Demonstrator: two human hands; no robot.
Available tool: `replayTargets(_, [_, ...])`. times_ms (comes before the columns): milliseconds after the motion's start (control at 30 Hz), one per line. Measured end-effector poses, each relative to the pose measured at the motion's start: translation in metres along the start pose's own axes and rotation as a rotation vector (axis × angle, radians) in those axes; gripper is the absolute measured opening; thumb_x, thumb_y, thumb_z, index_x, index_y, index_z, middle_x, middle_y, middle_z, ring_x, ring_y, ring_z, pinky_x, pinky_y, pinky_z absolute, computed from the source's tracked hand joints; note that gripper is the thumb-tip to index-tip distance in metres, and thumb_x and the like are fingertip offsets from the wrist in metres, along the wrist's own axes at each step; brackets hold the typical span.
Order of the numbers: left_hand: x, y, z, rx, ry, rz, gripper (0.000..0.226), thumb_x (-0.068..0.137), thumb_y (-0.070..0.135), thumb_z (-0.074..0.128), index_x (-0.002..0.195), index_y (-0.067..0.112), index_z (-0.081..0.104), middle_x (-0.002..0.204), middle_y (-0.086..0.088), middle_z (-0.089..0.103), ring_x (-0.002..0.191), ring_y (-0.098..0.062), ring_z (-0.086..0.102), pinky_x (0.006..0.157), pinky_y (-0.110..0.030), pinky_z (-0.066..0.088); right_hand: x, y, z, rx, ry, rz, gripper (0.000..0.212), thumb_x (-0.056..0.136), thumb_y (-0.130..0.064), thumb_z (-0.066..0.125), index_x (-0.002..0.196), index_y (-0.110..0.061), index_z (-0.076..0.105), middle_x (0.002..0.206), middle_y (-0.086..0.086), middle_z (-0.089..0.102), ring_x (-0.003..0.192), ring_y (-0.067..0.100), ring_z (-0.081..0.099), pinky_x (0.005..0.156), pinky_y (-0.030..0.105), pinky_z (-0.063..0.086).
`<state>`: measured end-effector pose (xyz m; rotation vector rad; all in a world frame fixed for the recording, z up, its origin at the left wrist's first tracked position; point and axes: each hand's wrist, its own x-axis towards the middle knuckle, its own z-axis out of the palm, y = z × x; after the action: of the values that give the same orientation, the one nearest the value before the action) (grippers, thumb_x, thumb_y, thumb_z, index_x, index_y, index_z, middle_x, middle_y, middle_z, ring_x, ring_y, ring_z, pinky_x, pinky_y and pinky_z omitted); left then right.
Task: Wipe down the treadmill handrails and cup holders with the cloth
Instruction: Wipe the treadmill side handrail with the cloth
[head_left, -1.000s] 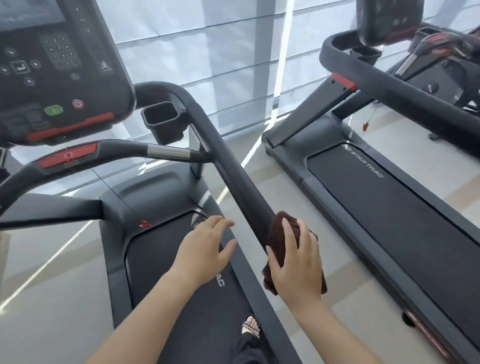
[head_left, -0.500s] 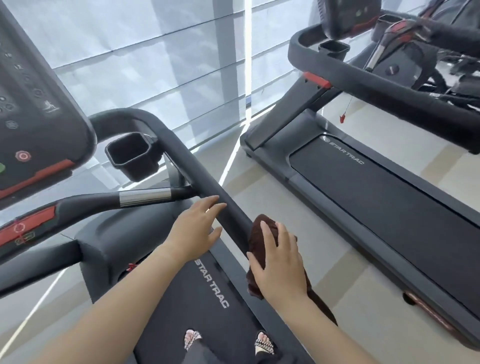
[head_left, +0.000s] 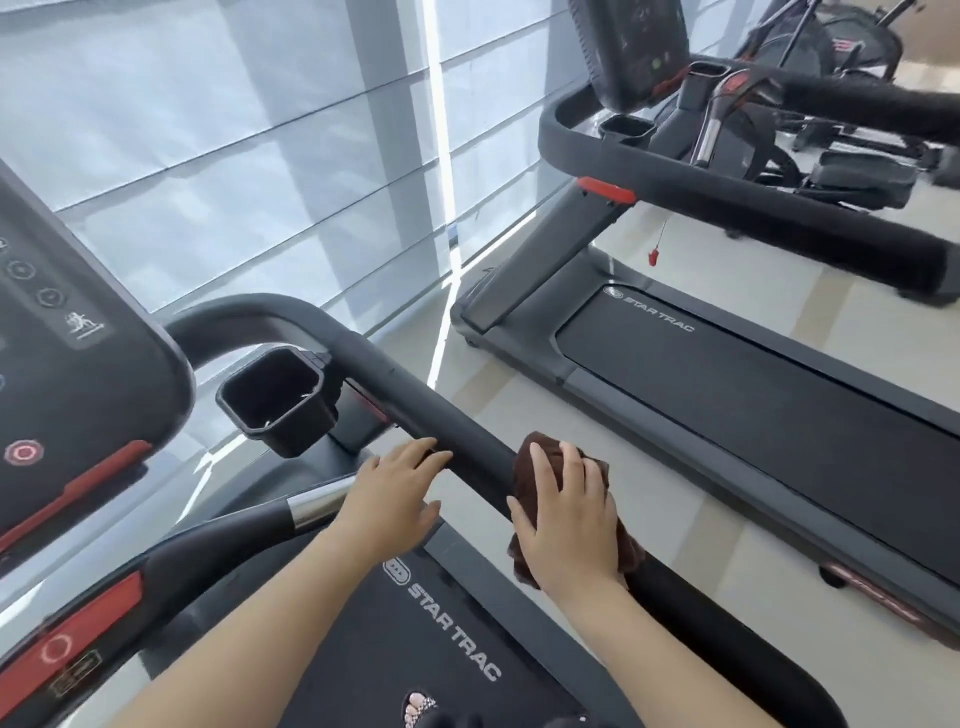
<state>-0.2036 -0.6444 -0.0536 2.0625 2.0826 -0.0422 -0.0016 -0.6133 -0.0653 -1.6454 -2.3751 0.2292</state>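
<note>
Wiping right handrail (head_left: 447, 415): our right hand (head_left: 566, 525) clasps cloth (head_left: 530, 457); left hand (head_left: 395, 488) open; cup holder (head_left: 275, 400) beyond fingers, seemingly pending.

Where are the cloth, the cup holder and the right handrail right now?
cloth (head_left: 524, 457): head view, on the brown fold above the fingers.
cup holder (head_left: 291, 434): head view, on its front outer wall.
right handrail (head_left: 441, 415): head view, on the bare black bar ahead of the cloth.

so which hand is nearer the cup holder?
Left. The left hand rests on the handrail just below-right of the cup holder. The right hand is farther down the rail, pressing the cloth around it.
</note>
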Motion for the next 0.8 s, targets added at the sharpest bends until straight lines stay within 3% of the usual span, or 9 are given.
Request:
replayTargets(133, [-0.002,-0.045,-0.005,0.025,0.015,-0.043,0.049,0.087,0.034,0.048,0.134,0.025,0.039,0.139,0.005,0.042,0.127,-0.017,0.04,0.098,-0.035,0.038,0.008,-0.011,0.005,0.007,-0.01,0.027,0.06,0.087,-0.045,0.056,0.138,-0.019,0.038,0.141,0.015,0.041,0.126,0.035,0.04,0.094,0.049,0.045])
replayTargets(267, [-0.003,-0.075,-0.001,-0.032,-0.046,-0.089,0.042,0.089,0.046,0.042,0.124,0.024,0.049,0.125,0.006,0.052,0.112,-0.018,0.05,0.084,-0.036,0.048,-0.007,-0.01,0.008,-0.053,0.034,-0.006,0.067,0.075,-0.039,0.072,0.133,-0.016,0.047,0.135,0.019,0.049,0.119,0.041,0.048,0.088,0.054,0.049])
replayTargets(467, [-0.002,-0.074,0.006,-0.057,-0.063,-0.147,0.032,0.086,0.048,0.036,0.099,0.022,0.049,0.091,0.005,0.062,0.078,-0.021,0.06,0.06,-0.034,0.043,0.012,-0.031,0.02,-0.054,0.083,0.001,0.063,0.075,-0.036,0.073,0.129,-0.013,0.05,0.131,0.021,0.05,0.115,0.043,0.05,0.084,0.055,0.05])
replayTargets(667, [-0.003,-0.075,0.003,-0.057,-0.05,-0.183,0.035,0.085,0.052,0.036,0.099,0.024,0.051,0.089,0.006,0.061,0.077,-0.02,0.06,0.062,-0.034,0.046,0.067,-0.078,0.033,-0.01,-0.01,-0.115,0.066,0.078,-0.04,0.069,0.134,-0.016,0.044,0.135,0.022,0.048,0.119,0.042,0.048,0.089,0.055,0.048])
replayTargets(800, [-0.003,-0.075,0.001,-0.09,-0.062,-0.206,0.036,0.083,0.053,0.039,0.105,0.027,0.051,0.092,0.008,0.062,0.081,-0.017,0.06,0.062,-0.032,0.043,0.088,-0.077,0.033,0.081,-0.1,-0.145,0.072,0.084,-0.047,0.057,0.144,-0.024,0.023,0.147,0.014,0.032,0.129,0.035,0.033,0.099,0.049,0.04])
